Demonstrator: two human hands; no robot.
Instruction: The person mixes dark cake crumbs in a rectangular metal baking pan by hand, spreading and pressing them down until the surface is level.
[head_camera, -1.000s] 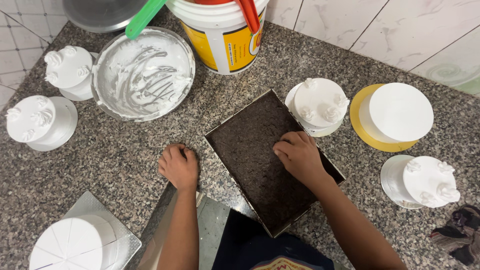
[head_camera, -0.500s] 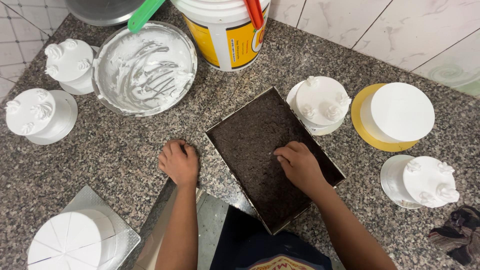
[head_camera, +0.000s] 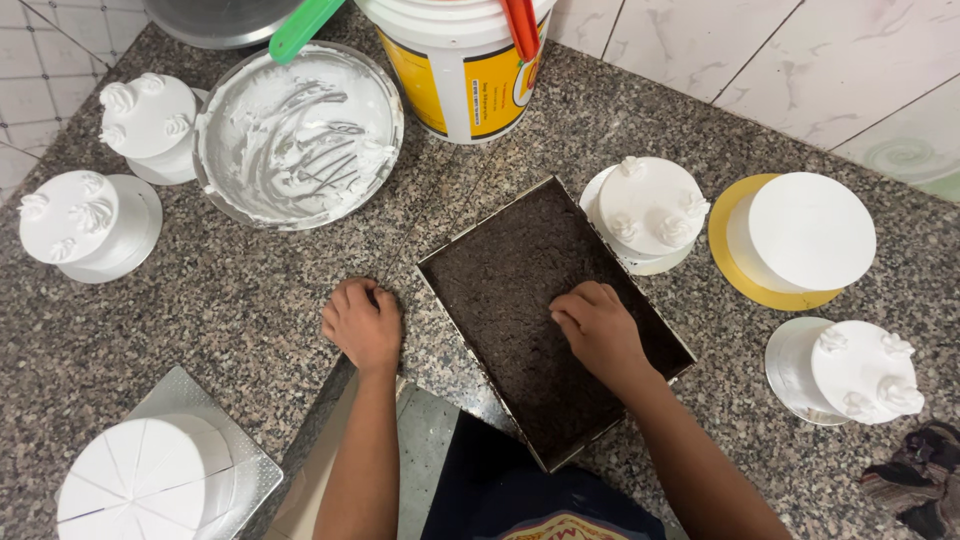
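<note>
My right hand (head_camera: 600, 335) rests knuckles-up inside the rectangular metal tray (head_camera: 660, 325), its fingers curled and pressed together onto the dark crumb layer (head_camera: 510, 275); it pinches nothing. My left hand (head_camera: 362, 322) lies on the speckled granite worktop (head_camera: 230, 290) just beside the tray's near-left corner, fingers folded under, empty. The step in hand appears to be pressing the crumbs flat; the next move, as I judge it, calls for even downward pressure toward the edges without tilting the tray. The layer looks coarse, matte and loosely granular; the tray walls are thin and shiny. Around it stand small round white-iced cakes, smooth-sided, some with piped rosettes (head_camera: 648, 212), one on a yellow board (head_camera: 800, 238). A shallow metal bowl (head_camera: 298, 135) smeared with white cream and a yellow-and-white bucket (head_camera: 460, 70) sit beyond.
</note>
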